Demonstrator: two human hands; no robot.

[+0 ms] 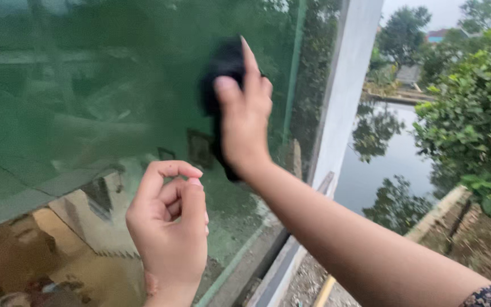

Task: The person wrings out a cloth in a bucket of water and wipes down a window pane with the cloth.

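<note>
**Black cloth on green-tinted glass, wiping partway through**

Black cloth [223, 71]: bunched dark wad, pressed flat against the green-tinted window pane [86, 85] in its upper right part, near the white frame post [345, 85]. A tail of the cloth hangs down behind the wrist.

Right hand [245, 113]: arm reaches in from the lower right, palm toward the glass, fingers closed over the cloth with the index finger stretched upward along it. It grips the cloth and holds it against the pane.

Left hand [169, 227]: raised in front of the lower glass, fingers curled loosely inward, thumb tip against the fingers. Holds nothing that shows; appears not to touch the pane.

Glass condition: the upper and left areas look fairly even, though reflections make it hard to judge. The lower right corner, below the cloth and down toward the sill [274, 273], carries a pale speckled film. By my reading, that patch is not yet cleaned, so the wiping looks unfinished; how much of the rest has been covered cannot be told.

Surroundings: behind the glass, a dim interior with tan shapes low at left. Right of the post, a still pond [382, 165] reflecting trees, a leafy bush [473, 119] and a low concrete edge [436, 213].
</note>
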